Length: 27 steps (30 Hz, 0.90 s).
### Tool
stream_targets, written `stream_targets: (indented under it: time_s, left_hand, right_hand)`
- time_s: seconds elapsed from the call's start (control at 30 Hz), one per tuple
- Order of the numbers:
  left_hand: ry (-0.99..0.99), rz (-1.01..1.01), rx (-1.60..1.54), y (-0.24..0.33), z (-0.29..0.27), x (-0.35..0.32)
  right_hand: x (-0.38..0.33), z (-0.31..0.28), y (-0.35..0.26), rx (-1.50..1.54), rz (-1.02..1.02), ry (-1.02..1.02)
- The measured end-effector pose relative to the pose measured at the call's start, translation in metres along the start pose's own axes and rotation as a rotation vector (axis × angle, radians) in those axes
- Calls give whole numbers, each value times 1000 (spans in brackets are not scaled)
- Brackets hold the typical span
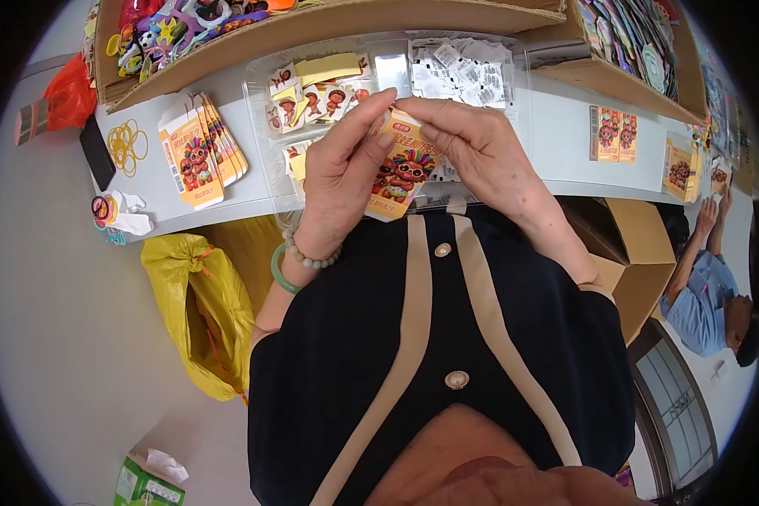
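Note:
My left hand (344, 169) and my right hand (481, 152) are closed around a flat orange card packet (403, 173) printed with a cartoon figure. Its top edge lies between the two hands, where the fingertips almost meet; the exact grip there is partly hidden. Beneath my hands is a clear plastic tray (255, 94) with compartments. Small cartoon sticker cards (315, 103) with yellow strips fill its left side. In the right side lie many small white printed sachets (461, 72).
Fanned orange packets (201, 156), rubber bands (127, 146) and a black phone (98, 157) lie left. Cardboard boxes of small toys (181, 38) and colourful packs (628, 42) stand behind. A yellow bag (190, 312) hangs below the table edge. Another person (704, 295) works at far right.

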<state>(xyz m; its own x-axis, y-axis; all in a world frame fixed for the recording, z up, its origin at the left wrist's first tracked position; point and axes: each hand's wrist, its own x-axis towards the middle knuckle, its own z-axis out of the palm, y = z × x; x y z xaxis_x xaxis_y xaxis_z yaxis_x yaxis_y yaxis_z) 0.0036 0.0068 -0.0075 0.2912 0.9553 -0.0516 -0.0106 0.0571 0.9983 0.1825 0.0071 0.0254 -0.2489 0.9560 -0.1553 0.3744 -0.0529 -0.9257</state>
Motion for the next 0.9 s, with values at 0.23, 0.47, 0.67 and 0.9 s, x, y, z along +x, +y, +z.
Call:
stream_targets:
  time_s: [0.23, 0.47, 0.67, 0.9]
  left_hand:
    - [-6, -4, -27, -1, 1, -2]
    - [-12, -33, -8, -4, -3, -2]
    - [0, -59, -140, -1, -4, -1]
    - [-52, -87, -239, 3, -3, 0]
  right_hand:
    - [1, -10, 0, 23, 106, -103]
    - [2, -12, -6, -197, -85, -98]
    - [1, -23, 10, 213, 55, -8]
    - [2, -19, 8, 289, 88, -7]
